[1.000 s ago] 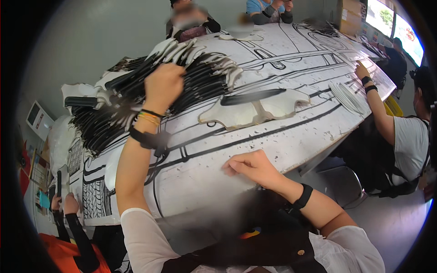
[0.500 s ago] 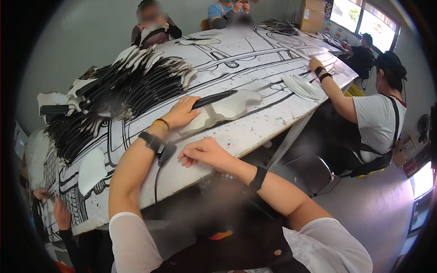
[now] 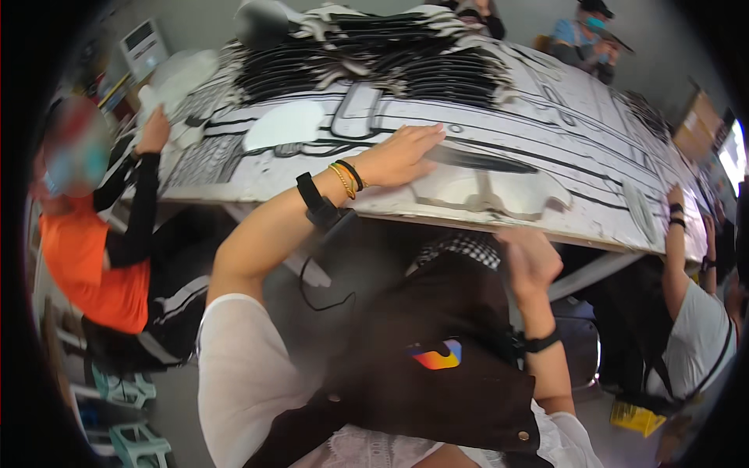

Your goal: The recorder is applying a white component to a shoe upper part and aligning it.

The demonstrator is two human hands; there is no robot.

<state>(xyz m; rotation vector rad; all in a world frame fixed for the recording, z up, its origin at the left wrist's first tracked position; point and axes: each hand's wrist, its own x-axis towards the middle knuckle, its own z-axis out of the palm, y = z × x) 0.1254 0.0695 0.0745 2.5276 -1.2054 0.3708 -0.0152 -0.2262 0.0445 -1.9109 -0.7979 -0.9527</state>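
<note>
I've got the panel point(image 3: 507, 196) by the near edge of the table point(image 3: 601, 212), strip point(image 3: 499, 162) lying along its far side, pile point(image 3: 452, 76) behind, sheet point(image 3: 285, 127) away left, stack point(image 3: 640, 212) right.

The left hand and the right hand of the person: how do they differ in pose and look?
The left hand is flat and open; the right hand is curled. The left hand is over the table, at the white piece with a black strip; the right hand is by the near edge. The left hand's wrist has a yellow bracelet; the right hand's does not. Both hands are bare.
</note>
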